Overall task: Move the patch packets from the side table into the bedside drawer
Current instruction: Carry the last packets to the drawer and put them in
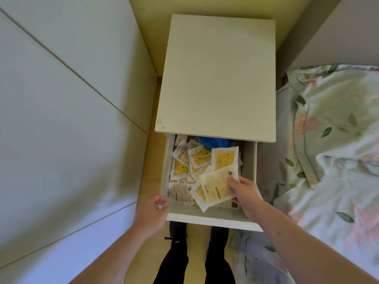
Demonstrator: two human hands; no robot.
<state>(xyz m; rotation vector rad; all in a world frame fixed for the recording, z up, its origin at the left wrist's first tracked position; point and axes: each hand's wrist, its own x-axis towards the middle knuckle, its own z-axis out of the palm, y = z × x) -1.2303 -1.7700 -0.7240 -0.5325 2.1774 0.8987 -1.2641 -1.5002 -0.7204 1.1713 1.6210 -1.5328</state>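
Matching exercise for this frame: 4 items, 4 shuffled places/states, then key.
Items:
1. left hand
2. right hand
3. blue bag
4. side table top

States:
A. at the back of the drawer, partly under the top
B. pinching patch packets over the open drawer
C. bare, no packets on it
D. fingers curled at the drawer's front left corner

Pairs: 1-D, 2-B, 3-A, 4-C

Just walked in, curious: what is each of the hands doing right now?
Left hand: fingers curled at the drawer front corner, apparently gripping it.
Right hand: pinching patch packets over the drawer.
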